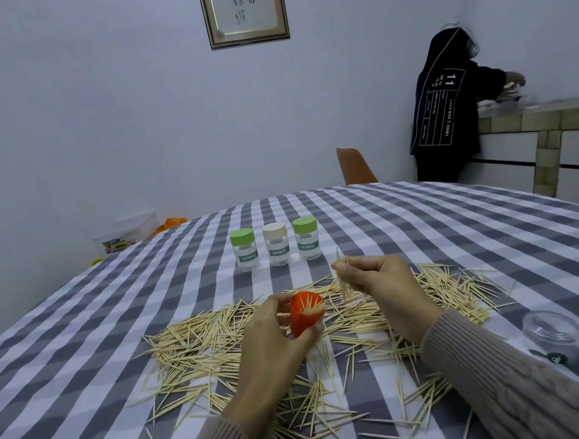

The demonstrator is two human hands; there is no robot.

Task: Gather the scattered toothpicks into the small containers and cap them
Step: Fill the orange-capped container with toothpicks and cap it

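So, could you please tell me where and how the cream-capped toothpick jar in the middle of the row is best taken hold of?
Grip the cream-capped jar around its clear body below the cap, coming from the near side with fingers wrapping left and right. It stands upright between two green-capped jars, with narrow gaps either side, so a pinch on the cap from above may be the safer alternative.

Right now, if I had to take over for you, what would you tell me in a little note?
Left hand holds the orange funnel on an open container; some toothpicks are already in it.
Right hand pinches a small bundle of toothpicks just above the funnel.
Three capped jars stand in a row behind.
Done: little so far.
Left: drop this bundle in, gather the big scattered pile, cap the container.
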